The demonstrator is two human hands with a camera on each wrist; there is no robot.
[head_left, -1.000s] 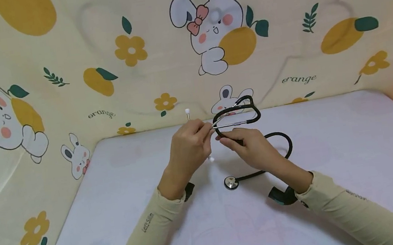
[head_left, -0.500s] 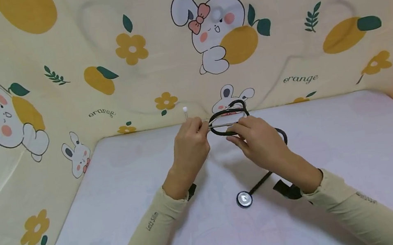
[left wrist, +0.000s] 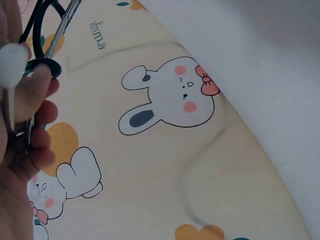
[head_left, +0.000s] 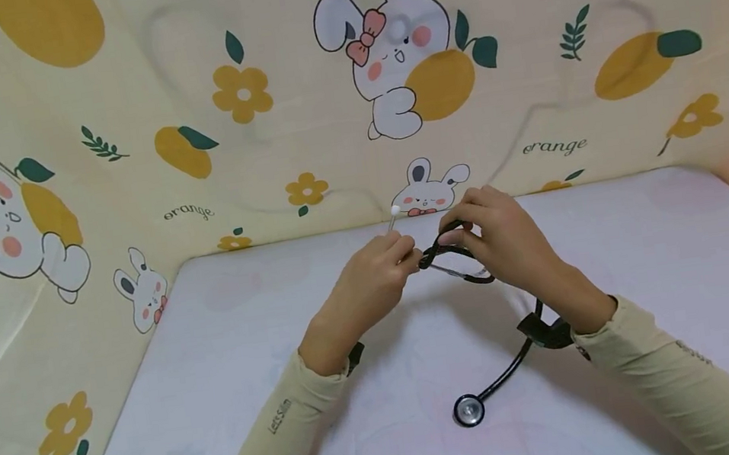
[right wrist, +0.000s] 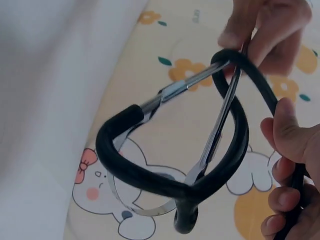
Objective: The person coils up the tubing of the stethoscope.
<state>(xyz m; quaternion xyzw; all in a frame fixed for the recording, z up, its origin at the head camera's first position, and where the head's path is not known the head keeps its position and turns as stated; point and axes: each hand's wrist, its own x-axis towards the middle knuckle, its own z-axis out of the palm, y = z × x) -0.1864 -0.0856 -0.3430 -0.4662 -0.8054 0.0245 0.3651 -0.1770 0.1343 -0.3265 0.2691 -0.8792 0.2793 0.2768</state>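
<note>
While the left hand [head_left: 376, 276] grips a stethoscope [right wrist: 150, 180] by its metal arms [right wrist: 218, 127], the right hand [head_left: 506, 232] pinches its tube [right wrist: 262, 89].
The chestpiece [head_left: 468, 410] shows at lower centre.

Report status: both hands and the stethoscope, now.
Left hand gripping stethoscope by metal tubes. Right hand gripping black hose. In the way, perhaps: hose crossing the tubes.

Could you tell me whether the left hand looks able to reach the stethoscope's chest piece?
Probably not without letting go: the left hand grips the metal ear tubes, though nothing visibly blocks the chest piece.
</note>
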